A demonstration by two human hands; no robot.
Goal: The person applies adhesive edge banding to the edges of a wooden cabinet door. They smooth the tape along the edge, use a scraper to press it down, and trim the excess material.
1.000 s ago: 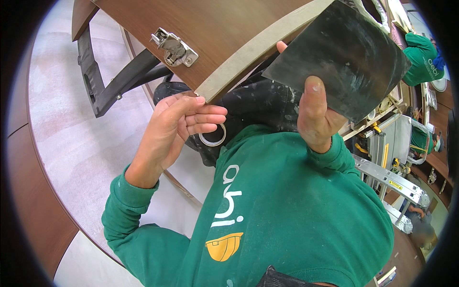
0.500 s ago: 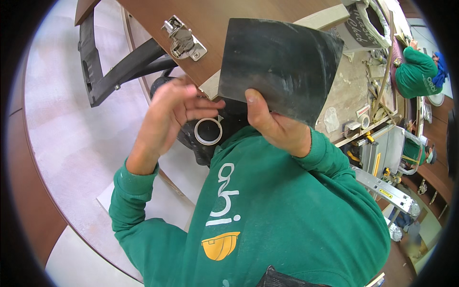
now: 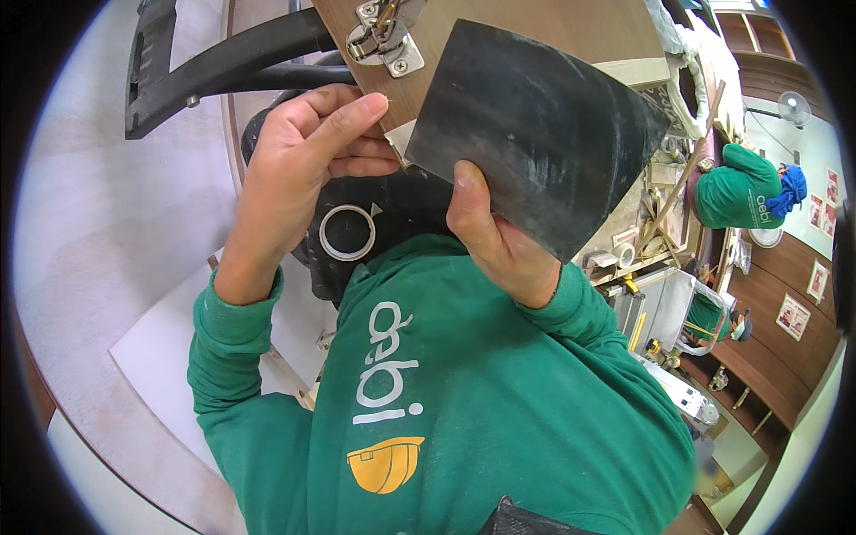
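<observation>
A stiff black sheet (image 3: 535, 125) with pale scuffs lies tilted over the corner of a brown wooden panel (image 3: 446, 27). My right hand (image 3: 504, 236) grips its lower edge, thumb on top and the other fingers hidden beneath. My left hand (image 3: 308, 147) is closed at the panel's left edge, thumb and forefinger together and the other fingers curled by the pale corner. Whatever sits in that pinch is too small to make out. A metal cabinet hinge (image 3: 388, 43) is fixed on the panel above this hand. On my dark-clothed lap lies a ring-shaped tape roll (image 3: 347, 233).
A black metal frame leg (image 3: 241, 64) extends at upper left. To the right, a cluttered workbench (image 3: 655, 201) holds wood strips and small rolls. A co-worker in green (image 3: 736, 189) is beyond it. A metal ladder (image 3: 682, 392) is lower right.
My left hand has risen to the panel edge and its fingers have closed. The black sheet, still in my right hand, appears turned slightly clockwise. The whole view has shifted.
</observation>
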